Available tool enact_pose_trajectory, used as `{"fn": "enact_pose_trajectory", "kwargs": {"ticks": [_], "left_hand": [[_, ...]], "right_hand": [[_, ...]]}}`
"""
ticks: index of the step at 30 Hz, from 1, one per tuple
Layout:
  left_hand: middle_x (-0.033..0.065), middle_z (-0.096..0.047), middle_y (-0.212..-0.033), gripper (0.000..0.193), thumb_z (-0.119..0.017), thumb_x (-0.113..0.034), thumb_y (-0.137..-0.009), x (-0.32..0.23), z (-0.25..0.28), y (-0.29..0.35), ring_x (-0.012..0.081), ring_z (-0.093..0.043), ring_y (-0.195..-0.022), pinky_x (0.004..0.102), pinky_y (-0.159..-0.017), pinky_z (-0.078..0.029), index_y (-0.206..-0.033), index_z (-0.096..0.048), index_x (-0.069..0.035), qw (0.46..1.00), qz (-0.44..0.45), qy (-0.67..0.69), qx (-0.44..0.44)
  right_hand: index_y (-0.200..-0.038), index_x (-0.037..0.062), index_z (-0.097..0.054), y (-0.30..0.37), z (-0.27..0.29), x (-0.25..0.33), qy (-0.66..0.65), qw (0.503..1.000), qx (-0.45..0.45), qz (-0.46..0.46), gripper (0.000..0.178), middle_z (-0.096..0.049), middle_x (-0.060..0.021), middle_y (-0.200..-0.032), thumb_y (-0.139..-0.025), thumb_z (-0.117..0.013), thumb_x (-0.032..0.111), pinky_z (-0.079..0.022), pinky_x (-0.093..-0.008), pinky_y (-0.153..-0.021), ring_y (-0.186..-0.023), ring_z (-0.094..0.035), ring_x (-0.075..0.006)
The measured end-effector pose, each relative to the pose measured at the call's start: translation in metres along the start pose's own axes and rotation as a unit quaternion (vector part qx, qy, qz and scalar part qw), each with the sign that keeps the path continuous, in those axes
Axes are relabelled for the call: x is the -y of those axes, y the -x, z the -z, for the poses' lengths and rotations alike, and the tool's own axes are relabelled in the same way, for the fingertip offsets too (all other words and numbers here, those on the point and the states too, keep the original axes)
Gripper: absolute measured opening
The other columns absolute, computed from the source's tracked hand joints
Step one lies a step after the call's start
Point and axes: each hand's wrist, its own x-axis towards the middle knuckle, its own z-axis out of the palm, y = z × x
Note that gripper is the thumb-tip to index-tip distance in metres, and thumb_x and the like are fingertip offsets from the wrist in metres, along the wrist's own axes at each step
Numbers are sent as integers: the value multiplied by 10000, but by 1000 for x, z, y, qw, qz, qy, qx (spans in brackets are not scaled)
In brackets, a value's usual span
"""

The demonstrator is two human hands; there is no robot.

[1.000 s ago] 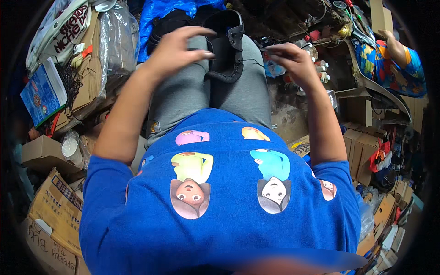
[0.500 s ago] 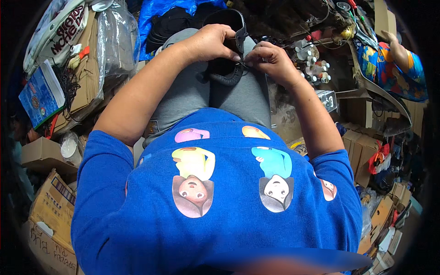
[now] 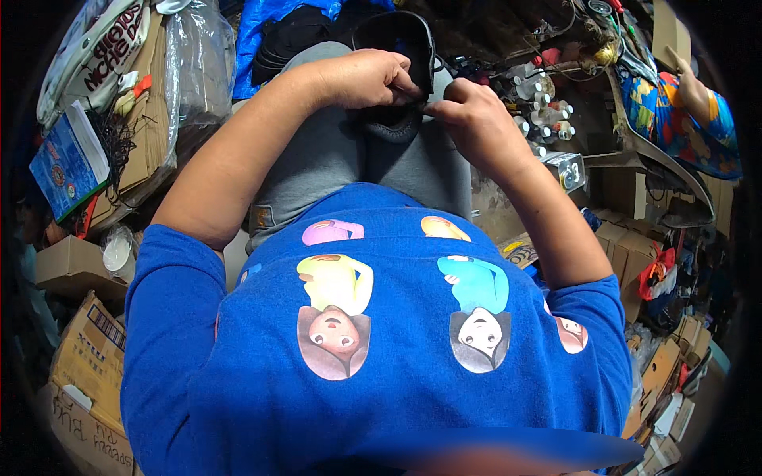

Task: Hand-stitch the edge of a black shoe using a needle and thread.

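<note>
A black shoe upper rests across my thighs, its curved rim standing up toward the far side and a rounded, ridged part nearest me. My left hand is closed, pinching the upper's edge with thumb and fingers at its middle. Just right of that edge, my right hand is closed too, thumb and forefinger pressed together close to the rim. Whatever thin thing may lie between those right fingertips is too small to make out. Grey trousers lie beneath the upper.
Several small capped bottles stand to the right. On the left lie a blue book and cardboard under clear plastic. Black pieces sit on a blue sheet ahead. Another person's hand shows at far right.
My right hand has turned and shifted slightly right and nearer me. The left fingers have curled further over the edge, and the upper has tilted so more of its inside shows.
</note>
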Motion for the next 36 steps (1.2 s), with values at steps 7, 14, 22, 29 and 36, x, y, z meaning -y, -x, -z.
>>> {"fn": "enact_pose_trajectory", "kwargs": {"ticks": [7, 14, 22, 29, 36], "left_hand": [[108, -541, -854, 209, -686, -44, -708, 16, -7, -12, 254, -569, -848, 329, -774, -458, -915, -657, -24, 988, -63, -99, -99], [97, -593, -850, 249, -724, -62, -650, 37, -9, -22, 277, -589, -849, 331, -775, -475, -889, -658, -39, 987, -67, -2, -145], [147, -569, -1121, 495, -723, -118, -730, -5, -37, 19, 368, -569, -1015, 394, -863, -474, -1186, -535, -83, 932, 15, -73, -356], [189, -639, -978, 360, -650, -151, -827, -19, -36, 95, 349, -611, -923, 381, -811, -476, -1159, -568, -41, 974, 97, 1, -205], [115, -592, -787, 266, -643, -251, -858, 2, 9, 100, 268, -559, -741, 354, -712, -436, -885, -603, 11, 943, 260, -107, -179]], "right_hand": [[-791, 94, -672, -29, 8, 16, 151, 981, 102, 63, 116, -570, -113, -849, -748, -564, 101, -444, -391, -774, -855, -586, -275], [-829, 55, -652, -23, -1, 3, -17, 996, 80, -33, 118, -604, -181, -851, -766, -555, 77, -489, -435, -703, -807, -613, -368], [-879, 69, -676, -13, -14, -8, -201, 965, 9, -168, 129, -582, -35, -760, -769, -721, 118, -468, -273, -668, -716, -581, -132], [-927, 58, -662, 16, -4, -37, -575, 768, 40, -279, 248, -634, -28, -863, -850, -655, 294, -433, -246, -757, -796, -567, -108], [-1051, 77, -611, 39, 17, -85, -843, 526, -18, -107, 219, -632, -45, -993, -923, -560, 247, -423, -305, -875, -937, -567, -144]]}}
